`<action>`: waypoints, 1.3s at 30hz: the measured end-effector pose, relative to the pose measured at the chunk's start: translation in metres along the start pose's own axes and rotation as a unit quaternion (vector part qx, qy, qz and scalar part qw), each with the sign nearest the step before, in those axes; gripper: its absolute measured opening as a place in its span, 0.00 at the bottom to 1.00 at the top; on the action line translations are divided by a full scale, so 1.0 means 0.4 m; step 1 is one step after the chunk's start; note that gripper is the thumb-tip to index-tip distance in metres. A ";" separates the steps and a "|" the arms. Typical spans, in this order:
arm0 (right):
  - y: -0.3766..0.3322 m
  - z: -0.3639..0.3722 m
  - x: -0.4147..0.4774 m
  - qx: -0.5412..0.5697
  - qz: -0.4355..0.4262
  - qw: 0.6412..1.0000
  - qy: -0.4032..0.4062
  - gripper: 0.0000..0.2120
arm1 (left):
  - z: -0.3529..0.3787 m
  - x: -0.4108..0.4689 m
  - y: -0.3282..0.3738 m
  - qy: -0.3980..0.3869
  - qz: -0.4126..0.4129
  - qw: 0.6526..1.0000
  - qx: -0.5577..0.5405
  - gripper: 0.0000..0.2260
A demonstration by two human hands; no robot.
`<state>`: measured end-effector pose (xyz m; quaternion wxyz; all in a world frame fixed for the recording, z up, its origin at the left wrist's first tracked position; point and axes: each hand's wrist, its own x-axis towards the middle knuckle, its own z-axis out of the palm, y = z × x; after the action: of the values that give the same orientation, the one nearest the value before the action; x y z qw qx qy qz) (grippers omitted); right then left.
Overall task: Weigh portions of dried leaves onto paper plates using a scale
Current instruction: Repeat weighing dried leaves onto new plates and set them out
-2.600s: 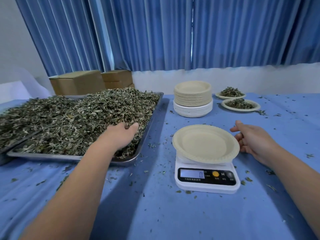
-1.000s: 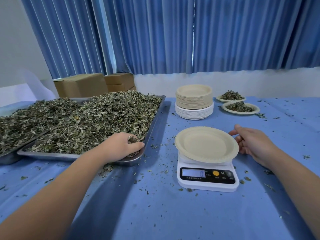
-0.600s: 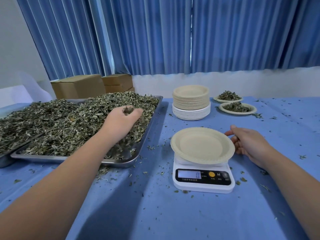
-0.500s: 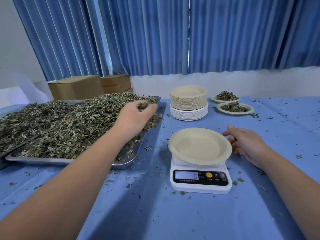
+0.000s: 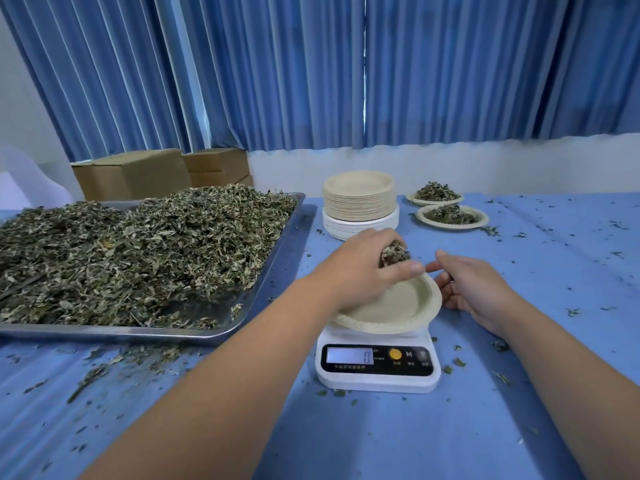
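Your left hand (image 5: 372, 261) is closed around a fistful of dried leaves (image 5: 393, 255), held just above the empty paper plate (image 5: 398, 306) that sits on the scale (image 5: 377, 375). Your right hand (image 5: 474, 285) lies loose and holds nothing, with its fingers at the plate's right rim; whether they touch it is not clear.

The display (image 5: 349, 355) reads zero, so this portion is not yet started. Two filled plates (image 5: 450, 226) stand close together at the far right, so at least two portions look done. A tall stack of empty plates (image 5: 360, 206) behind the scale and a heaped tray (image 5: 104, 332) on your left suggest that much is left.

You work on a table under a blue cloth (image 5: 381, 441), littered with leaf crumbs, most thickly in front of the tray. Blue curtains (image 5: 311, 71) hang across the back, and cardboard boxes (image 5: 131, 173) sit behind the tray.
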<state>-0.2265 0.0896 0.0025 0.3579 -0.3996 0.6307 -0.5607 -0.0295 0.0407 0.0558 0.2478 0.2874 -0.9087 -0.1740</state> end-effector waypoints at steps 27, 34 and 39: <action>-0.003 0.000 -0.001 0.007 0.013 1.000 -0.002 0.18 | -0.080 -0.158 -0.124 0.055 -0.209 0.970 0.116 0.15; 0.001 -0.005 -0.001 0.020 0.014 1.000 -0.004 0.17 | -0.037 -0.158 -0.141 -0.091 -0.204 0.960 0.168 0.06; 0.003 -0.007 -0.003 0.020 0.009 1.000 -0.005 0.17 | -0.022 -0.165 -0.160 -0.041 -0.180 0.971 0.150 0.07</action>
<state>-0.2284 0.0921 0.0016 0.3741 -0.3894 0.6212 -0.5679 0.0502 0.0296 0.0105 0.1292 0.4729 -0.8670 -0.0891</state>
